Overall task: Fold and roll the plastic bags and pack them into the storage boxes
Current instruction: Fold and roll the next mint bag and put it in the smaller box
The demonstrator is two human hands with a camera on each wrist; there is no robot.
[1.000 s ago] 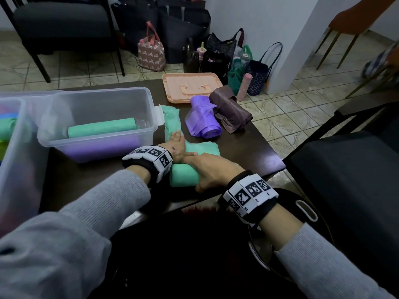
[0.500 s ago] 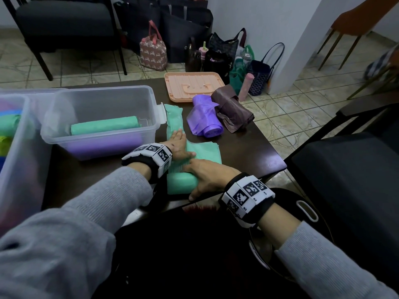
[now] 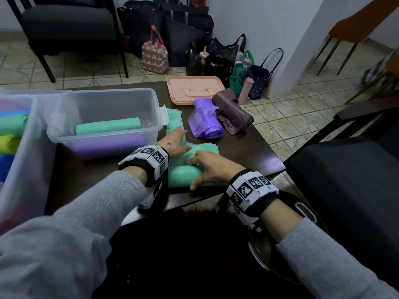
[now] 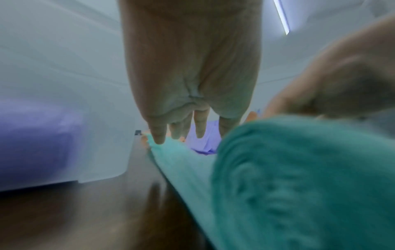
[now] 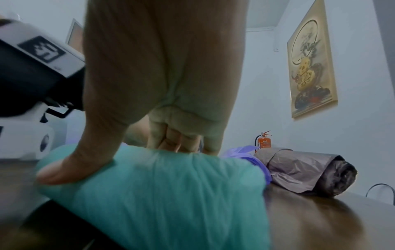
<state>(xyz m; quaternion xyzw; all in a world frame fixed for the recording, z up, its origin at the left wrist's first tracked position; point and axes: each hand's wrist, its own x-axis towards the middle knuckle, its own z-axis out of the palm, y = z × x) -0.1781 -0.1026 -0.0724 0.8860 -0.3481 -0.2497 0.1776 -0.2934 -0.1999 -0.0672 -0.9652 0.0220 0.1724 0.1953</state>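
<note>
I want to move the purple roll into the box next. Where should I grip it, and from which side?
Grip the purple roll around its tight near end, coming from above with fingers across its width. Its far end is loose, flared plastic that would likely unravel. The brown roll lies against its right side, so its left side is freer.

The left hand (image 4: 190,76) lies flat, fingertips (image 4: 159,138) on the green bag (image 4: 177,157). Its fat rolled end (image 4: 299,177) sits right beside the hand, under the right hand (image 4: 333,81).

Green bag (image 3: 183,175) lies half-rolled at the table's near edge, its flat tail stretching past the clear box (image 3: 103,124), which holds green and purple rolls.
</note>
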